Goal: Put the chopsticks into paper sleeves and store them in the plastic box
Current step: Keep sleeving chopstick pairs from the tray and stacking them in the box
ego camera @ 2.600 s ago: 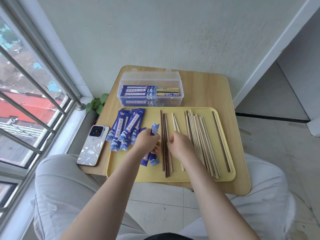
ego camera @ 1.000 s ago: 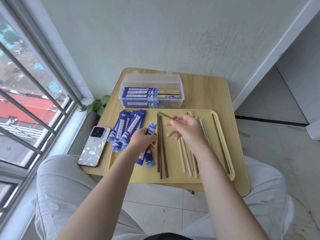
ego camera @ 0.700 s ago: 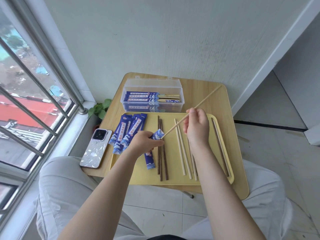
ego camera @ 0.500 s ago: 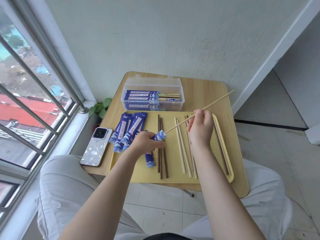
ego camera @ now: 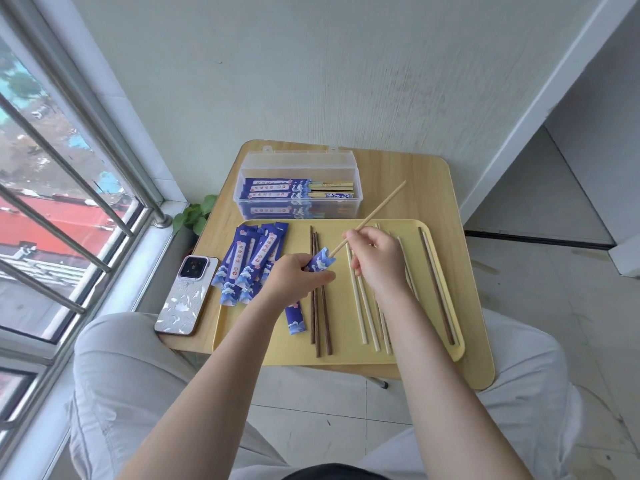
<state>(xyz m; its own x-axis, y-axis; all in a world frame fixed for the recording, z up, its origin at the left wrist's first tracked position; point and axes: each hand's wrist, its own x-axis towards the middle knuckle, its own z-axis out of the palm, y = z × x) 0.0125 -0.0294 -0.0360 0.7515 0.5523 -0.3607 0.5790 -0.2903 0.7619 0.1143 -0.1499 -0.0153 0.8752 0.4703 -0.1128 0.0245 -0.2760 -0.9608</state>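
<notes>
My left hand [ego camera: 296,278] grips a blue paper sleeve [ego camera: 321,260], whose open end points up and right. My right hand [ego camera: 377,259] pinches a light wooden chopstick [ego camera: 379,211], which slants up to the right; its lower tip sits at the sleeve's mouth. On the yellow tray [ego camera: 346,356] lie a dark chopstick pair [ego camera: 320,317], several light chopsticks [ego camera: 363,313] and another dark pair [ego camera: 438,289] at the right. A fan of empty blue sleeves [ego camera: 247,261] lies at the tray's left. The clear plastic box [ego camera: 298,168] behind the tray holds sleeved chopsticks.
A phone [ego camera: 188,294] lies on the small wooden table [ego camera: 415,174] left of the tray. A window with metal bars [ego camera: 86,188] is at the left, a small plant [ego camera: 195,216] by the sill. A wall stands close behind the table. My knees are under the table's front edge.
My right hand picked a light chopstick from the tray, swung it up and brought its tip to the mouth of the sleeve in my left hand, then pushed it closer.
</notes>
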